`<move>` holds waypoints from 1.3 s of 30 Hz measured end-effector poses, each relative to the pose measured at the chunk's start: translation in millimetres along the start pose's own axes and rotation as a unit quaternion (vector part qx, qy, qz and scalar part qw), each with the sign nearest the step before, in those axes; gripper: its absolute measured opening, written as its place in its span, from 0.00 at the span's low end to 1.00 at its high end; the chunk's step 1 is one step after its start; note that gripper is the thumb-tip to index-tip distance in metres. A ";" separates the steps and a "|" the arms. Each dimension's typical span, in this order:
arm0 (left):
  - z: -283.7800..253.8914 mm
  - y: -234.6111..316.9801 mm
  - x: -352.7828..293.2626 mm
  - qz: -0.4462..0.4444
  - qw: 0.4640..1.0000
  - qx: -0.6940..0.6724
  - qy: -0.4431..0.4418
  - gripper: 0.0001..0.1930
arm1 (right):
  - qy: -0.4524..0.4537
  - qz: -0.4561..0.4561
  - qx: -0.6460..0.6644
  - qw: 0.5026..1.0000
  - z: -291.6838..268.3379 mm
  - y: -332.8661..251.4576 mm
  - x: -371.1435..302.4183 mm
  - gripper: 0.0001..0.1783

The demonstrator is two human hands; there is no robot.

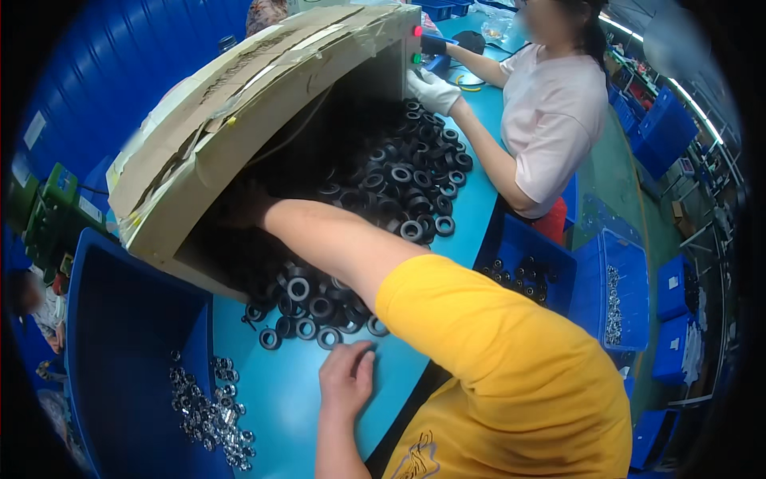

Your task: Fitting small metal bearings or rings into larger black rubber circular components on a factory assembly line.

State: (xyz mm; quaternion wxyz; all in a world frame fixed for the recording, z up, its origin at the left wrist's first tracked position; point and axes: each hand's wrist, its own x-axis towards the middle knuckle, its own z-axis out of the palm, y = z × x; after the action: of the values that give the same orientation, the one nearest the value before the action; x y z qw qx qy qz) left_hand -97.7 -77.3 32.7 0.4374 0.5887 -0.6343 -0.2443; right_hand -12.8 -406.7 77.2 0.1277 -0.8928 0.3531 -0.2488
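Note:
My right arm, in a yellow sleeve, stretches across to the left, and my right hand [246, 206] is in the dark inside of a cardboard-topped box [199, 172]. Shadow hides its fingers and whatever they touch. Below it, my left hand [347, 379] rests on the blue-green table [279, 407], its thumb a little apart from loosely bent fingers, with nothing visible in it. Just beyond its fingertips lie the nearest of many black rings [329, 338]. The heap of rings [403, 180] spreads out of the box and along the table under my right forearm.
A large blue bin [136, 319] stands at the left, beside shiny metal rings [215, 415]. Across the table a co-worker [550, 120] in a pale top has a white-gloved hand [435, 92] by the box's corner. Blue crates [626, 275] with small parts stand at the right.

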 end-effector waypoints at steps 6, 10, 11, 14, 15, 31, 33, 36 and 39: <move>-1.0 -6.3 3.2 -0.001 1.000 0.003 -0.001 0.08 | 0.242 0.003 -0.032 0.970 72.5 21.5 52.9 0.28; 1.5 -6.0 7.4 -0.001 1.000 -0.019 -0.013 0.08 | 0.262 0.037 -0.137 0.954 94.3 58.6 72.9 0.25; 2.3 -6.2 7.8 -0.002 1.000 -0.021 -0.018 0.08 | 0.231 0.050 -0.171 0.957 101.8 62.9 76.4 0.25; 2.4 -5.3 9.0 -0.008 0.999 -0.024 -0.027 0.08 | 0.132 0.073 -0.255 0.955 115.3 63.8 83.7 0.24; 1.0 -5.4 8.5 -0.010 0.999 -0.023 -0.024 0.08 | 0.109 0.068 -0.271 0.954 117.1 55.5 84.6 0.23; 6.6 -17.9 -6.6 0.011 0.995 -0.086 0.059 0.09 | 0.022 -0.164 -0.051 0.985 -85.7 -12.6 -100.9 0.21; 8.1 -32.9 -13.0 -0.012 0.985 -0.126 0.119 0.09 | 0.084 -0.207 0.008 0.975 -85.7 -9.6 -120.3 0.19; -14.3 -38.5 -15.7 -0.031 0.942 -0.222 0.249 0.13 | 0.131 -0.250 0.104 0.954 -69.6 -27.3 -151.6 0.17; -48.7 -48.3 -14.0 -0.063 0.864 -0.303 0.396 0.17 | 0.115 -0.274 0.185 0.937 -42.2 -62.8 -186.5 0.16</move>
State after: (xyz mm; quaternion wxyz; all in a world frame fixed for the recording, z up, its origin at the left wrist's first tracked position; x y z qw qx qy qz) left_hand -32.0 -62.9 13.4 0.7924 0.5131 -0.2640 -0.1978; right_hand -116.7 -234.4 72.1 0.1765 -0.8808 0.0543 -0.4360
